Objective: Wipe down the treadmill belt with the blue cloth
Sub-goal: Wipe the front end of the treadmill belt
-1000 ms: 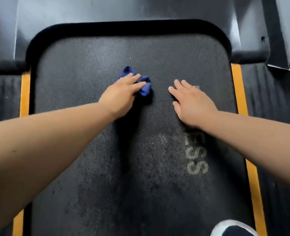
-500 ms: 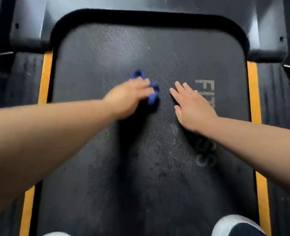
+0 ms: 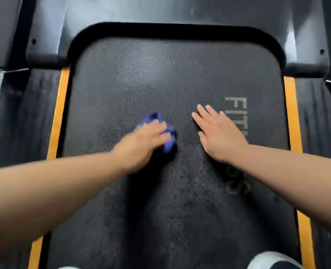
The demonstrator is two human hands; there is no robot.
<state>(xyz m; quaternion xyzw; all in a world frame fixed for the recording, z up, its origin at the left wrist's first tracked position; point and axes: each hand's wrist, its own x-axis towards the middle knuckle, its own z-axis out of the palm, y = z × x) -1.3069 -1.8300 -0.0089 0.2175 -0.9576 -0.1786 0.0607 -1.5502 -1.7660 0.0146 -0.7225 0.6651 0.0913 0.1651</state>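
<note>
The bunched cloth is pressed onto the belt under the left hand, a little left of the belt's middle. The left fingers are laid nearly straight across the top of the cloth, whose folds show beyond the fingertips and on the far side of the hand. The hand is blurred, so whether the thumb is tucked round the cloth cannot be told. The right hand is set flat on the belt near the cloth but apart from it, its fingers straight and slightly spread, with nothing held. Grey lettering is partly covered by that hand and wrist. Orange strips run along both edges of the belt. A white shoe toe is seen at the lower right.
</note>
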